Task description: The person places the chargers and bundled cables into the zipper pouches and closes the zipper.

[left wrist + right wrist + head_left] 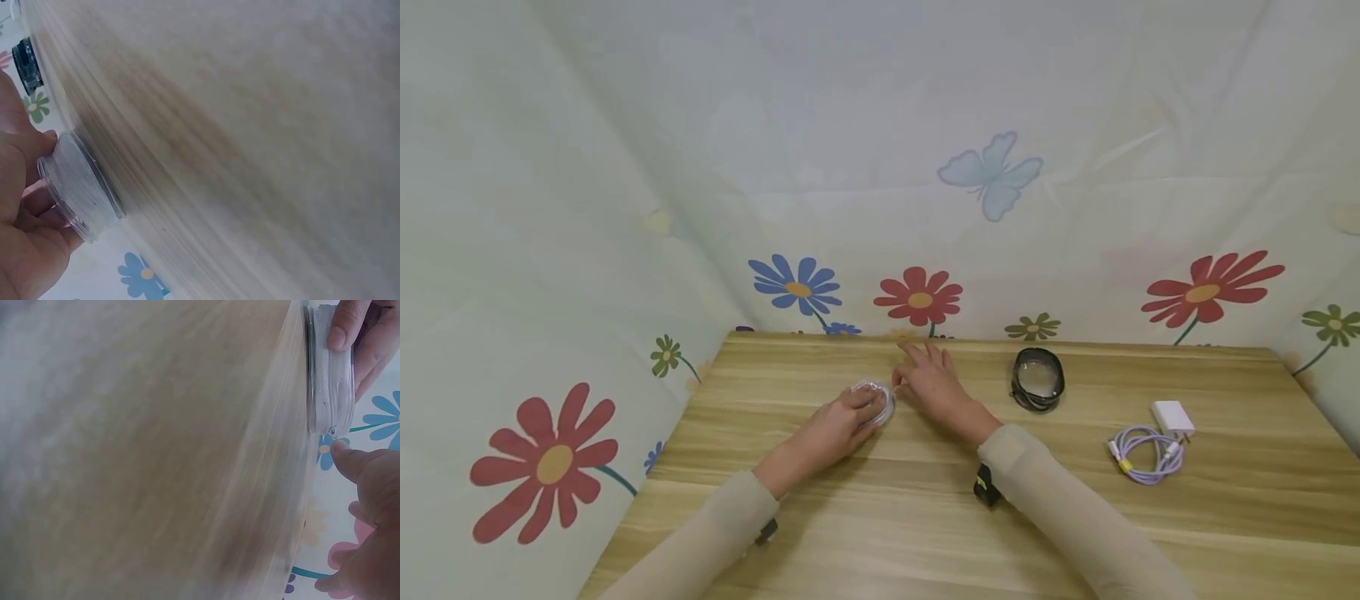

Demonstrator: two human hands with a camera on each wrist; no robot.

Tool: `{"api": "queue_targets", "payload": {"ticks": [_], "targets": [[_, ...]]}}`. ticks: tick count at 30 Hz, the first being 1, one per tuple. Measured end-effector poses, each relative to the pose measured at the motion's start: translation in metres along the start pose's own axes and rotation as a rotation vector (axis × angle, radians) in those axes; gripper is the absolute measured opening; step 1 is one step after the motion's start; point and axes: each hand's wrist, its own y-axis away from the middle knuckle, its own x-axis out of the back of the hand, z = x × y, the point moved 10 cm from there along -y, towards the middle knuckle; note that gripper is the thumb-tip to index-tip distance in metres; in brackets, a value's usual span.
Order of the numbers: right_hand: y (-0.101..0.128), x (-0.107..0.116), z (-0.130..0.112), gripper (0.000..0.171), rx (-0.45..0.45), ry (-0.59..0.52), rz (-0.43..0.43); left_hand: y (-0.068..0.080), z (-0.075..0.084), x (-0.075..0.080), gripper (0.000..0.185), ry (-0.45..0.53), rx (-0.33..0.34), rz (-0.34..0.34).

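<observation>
Near the middle of the wooden surface [925, 500], the small clear round box [874, 402] sat flat, its lid seemingly on. My left hand [838, 427] gripped it, fingers curled round its rim. My right hand [934, 385] lay loose, thumb touching the box's side. Unopened, I judged. Well off right lay a black ring-shaped case [1037, 379], a purple cable [1144, 454] and a white charger [1172, 416].

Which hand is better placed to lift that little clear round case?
Left. The left hand already grips the clear case, its fingers curled round the rim. The right hand lies beside it with fingers straight, only a fingertip at its edge.
</observation>
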Motion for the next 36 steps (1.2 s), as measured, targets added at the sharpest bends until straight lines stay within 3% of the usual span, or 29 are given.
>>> {"api": "queue_targets", "payload": {"ticks": [15, 22, 27, 31, 36], "targets": [[-0.003, -0.004, -0.004, 0.008, -0.025, 0.072, -0.011, 0.012, 0.004, 0.001, 0.042, 0.074, -0.090, -0.015], [-0.002, -0.005, -0.006, 0.006, -0.018, 0.062, -0.005, 0.012, 0.000, 0.004, 0.039, 0.063, -0.118, -0.096], [0.006, -0.008, -0.010, 0.007, 0.021, -0.029, -0.026, 0.011, -0.013, 0.011, 0.045, 0.018, -0.004, -0.147], [0.011, -0.006, -0.016, 0.008, 0.040, -0.090, -0.008, 0.008, -0.019, 0.010, 0.048, 0.018, 0.090, -0.127], [0.012, -0.003, -0.021, 0.007, 0.036, -0.137, 0.000, -0.004, -0.020, 0.003, 0.057, -0.074, 0.163, -0.105]]}}
